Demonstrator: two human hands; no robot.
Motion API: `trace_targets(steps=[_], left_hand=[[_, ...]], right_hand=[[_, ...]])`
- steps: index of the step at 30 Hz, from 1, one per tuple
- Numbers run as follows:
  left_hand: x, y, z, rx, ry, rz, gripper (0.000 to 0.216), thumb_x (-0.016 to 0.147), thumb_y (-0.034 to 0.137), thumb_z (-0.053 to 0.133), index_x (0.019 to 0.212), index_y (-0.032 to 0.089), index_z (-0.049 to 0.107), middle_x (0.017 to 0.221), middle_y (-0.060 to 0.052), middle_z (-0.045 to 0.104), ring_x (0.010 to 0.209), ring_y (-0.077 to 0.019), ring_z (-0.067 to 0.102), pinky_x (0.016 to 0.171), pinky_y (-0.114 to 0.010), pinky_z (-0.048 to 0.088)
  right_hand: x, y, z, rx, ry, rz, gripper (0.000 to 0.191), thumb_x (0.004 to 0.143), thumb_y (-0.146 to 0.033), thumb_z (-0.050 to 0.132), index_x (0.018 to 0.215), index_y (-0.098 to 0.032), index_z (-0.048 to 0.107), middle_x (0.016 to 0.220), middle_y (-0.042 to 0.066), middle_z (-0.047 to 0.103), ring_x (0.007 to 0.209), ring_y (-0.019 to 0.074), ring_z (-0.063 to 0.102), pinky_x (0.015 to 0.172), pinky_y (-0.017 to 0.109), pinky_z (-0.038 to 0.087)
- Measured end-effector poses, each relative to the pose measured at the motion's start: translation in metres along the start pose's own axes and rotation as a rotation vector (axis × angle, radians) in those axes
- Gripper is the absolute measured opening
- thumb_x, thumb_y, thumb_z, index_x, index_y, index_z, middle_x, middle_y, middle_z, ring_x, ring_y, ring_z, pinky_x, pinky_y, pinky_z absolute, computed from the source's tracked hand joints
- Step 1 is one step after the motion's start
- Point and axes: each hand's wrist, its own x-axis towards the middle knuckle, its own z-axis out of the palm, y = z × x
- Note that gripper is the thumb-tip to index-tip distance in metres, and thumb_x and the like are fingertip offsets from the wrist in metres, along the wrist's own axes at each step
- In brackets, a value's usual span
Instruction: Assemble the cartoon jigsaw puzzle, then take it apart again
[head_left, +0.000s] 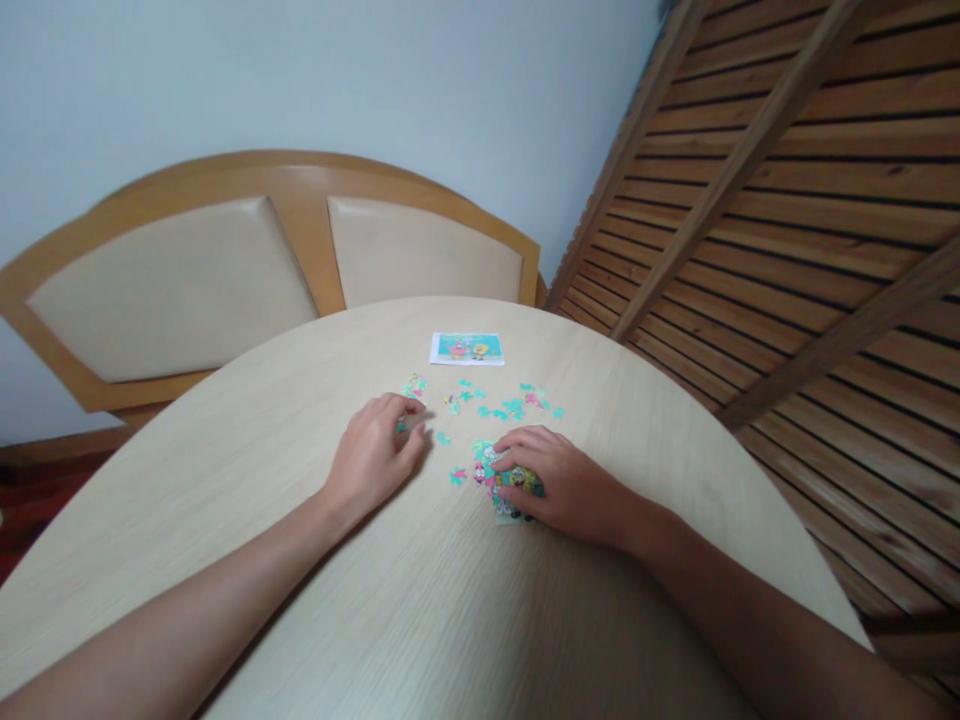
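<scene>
My right hand [562, 478] rests over a partly joined jigsaw puzzle [484, 455] with cartoon figures, its fingers apart and covering the right side of it. My left hand [375, 445] lies to the left with thumb and fingers curved and a gap between them. In that gap a small teal puzzle piece [402, 426] shows on the table. A pink and teal piece [457, 476] lies just left of the joined part, and a teal piece [443, 438] sits between my hands.
Loose puzzle pieces [512, 408] are scattered beyond my hands on the round wooden table [315, 620]. A picture card [469, 348] with cartoon figures lies farther back. Behind stand a padded wooden bench back [304, 220] and, at right, a slatted wooden panel [787, 200].
</scene>
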Motion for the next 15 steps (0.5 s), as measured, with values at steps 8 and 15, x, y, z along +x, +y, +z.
trace_targets(steps=[8, 15], left_hand=[[0.006, -0.016, 0.002, 0.119, -0.036, -0.065, 0.022, 0.090, 0.029, 0.053, 0.106, 0.018, 0.064, 0.107, -0.010, 0.069, 0.099, -0.0305, 0.062, 0.089, -0.047, 0.050], [-0.001, -0.004, 0.006, 0.058, -0.057, 0.064, 0.019, 0.092, 0.029, 0.054, 0.107, 0.019, 0.063, 0.111, -0.009, 0.067, 0.104, -0.0288, 0.060, 0.094, -0.048, 0.049]], right_hand=[[0.001, 0.007, 0.000, -0.021, 0.072, 0.064, 0.019, 0.093, -0.033, 0.064, 0.106, -0.021, 0.068, 0.118, 0.008, 0.070, 0.116, 0.0247, 0.060, 0.102, 0.044, 0.045], [0.003, 0.040, 0.001, -0.183, 0.277, 0.376, 0.041, 0.095, -0.034, 0.055, 0.133, -0.017, 0.059, 0.138, 0.012, 0.061, 0.132, 0.0311, 0.050, 0.110, 0.051, 0.040]])
